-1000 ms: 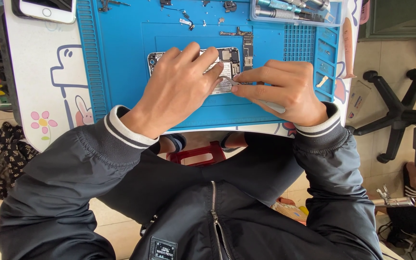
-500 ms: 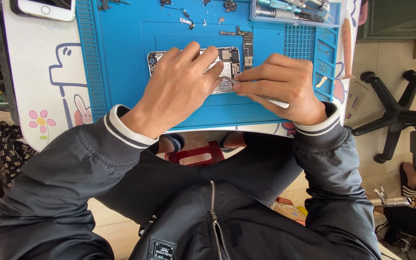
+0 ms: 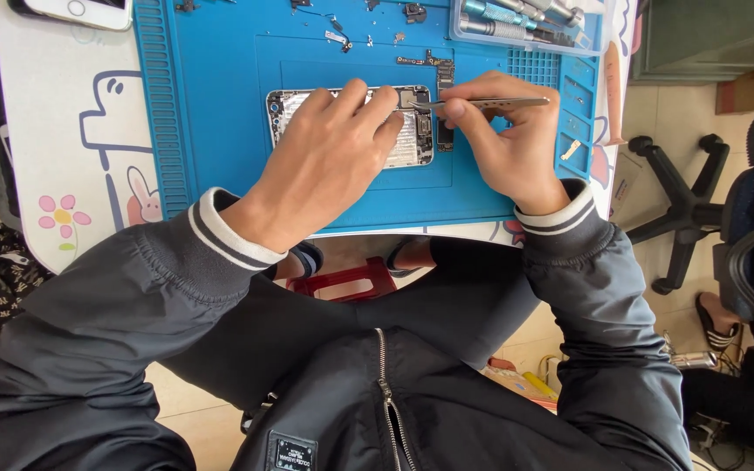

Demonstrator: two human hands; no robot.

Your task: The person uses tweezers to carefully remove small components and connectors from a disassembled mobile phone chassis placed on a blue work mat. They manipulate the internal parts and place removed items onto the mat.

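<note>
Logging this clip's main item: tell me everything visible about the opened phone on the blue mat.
The opened phone lies flat in the recessed middle of the blue work mat, long side across the view, screen removed, silvery metal internals and small dark components exposed. The left hand rests on it, covering most of it. The right hand holds metal tweezers whose tips reach its upper right end.

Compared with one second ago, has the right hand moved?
Yes. The right hand lifted off the opened phone toward its right end, now holding tweezers.
</note>
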